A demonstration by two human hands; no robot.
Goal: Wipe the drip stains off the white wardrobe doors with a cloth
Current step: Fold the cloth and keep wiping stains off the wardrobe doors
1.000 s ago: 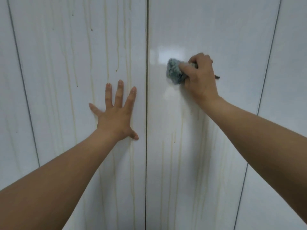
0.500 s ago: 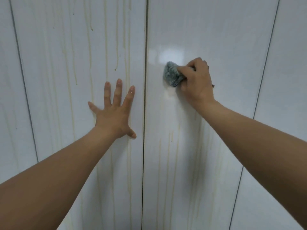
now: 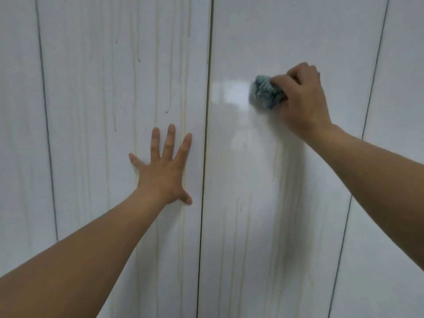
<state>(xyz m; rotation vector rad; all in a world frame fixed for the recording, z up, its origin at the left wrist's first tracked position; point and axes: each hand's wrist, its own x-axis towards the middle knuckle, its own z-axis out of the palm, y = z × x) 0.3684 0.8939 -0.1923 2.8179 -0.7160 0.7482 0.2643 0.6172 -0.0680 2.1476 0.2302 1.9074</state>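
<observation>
Glossy white wardrobe doors fill the view. The left door [image 3: 91, 111] carries many yellowish drip stains [image 3: 157, 76] running top to bottom. My left hand [image 3: 164, 166] lies flat on it with fingers spread, close to the centre gap. My right hand [image 3: 302, 97] grips a bunched grey-blue cloth [image 3: 265, 91] and presses it against the upper part of the right door [image 3: 286, 31]. Around the cloth that door looks clean and shiny. Fainter drip stains [image 3: 246, 226] run down its lower part, below the cloth.
A dark vertical gap [image 3: 206, 157] separates the two doors. Further door panels stand at the far left [image 3: 18, 134] and far right [image 3: 394, 203], each behind its own seam. Nothing else is in view.
My right hand has slid the cloth to the right across the right door, away from the centre gap. My left hand stays flat on the left door.
</observation>
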